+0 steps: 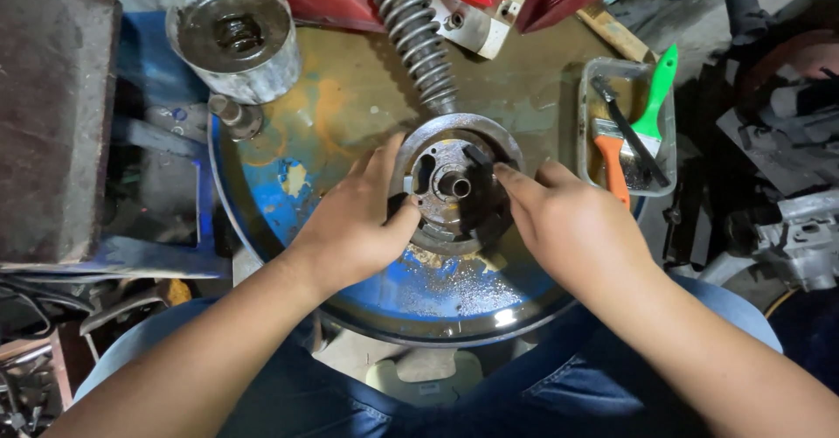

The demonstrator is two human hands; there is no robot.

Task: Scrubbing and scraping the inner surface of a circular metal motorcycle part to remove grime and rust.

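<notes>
Both hands rest on a round metal disc [454,184] that lies flat in the middle of a blue drum top [454,294], just below a coil spring [415,31]. The left hand [354,224] is spread over the disc's left rim, thumb pressing its lower edge, while the right hand [572,224] pinches a small dark piece [478,155] on the disc. To the right, a clear tray [587,106] holds brushes, and a metal cylinder [234,36] stands at the upper left.
</notes>
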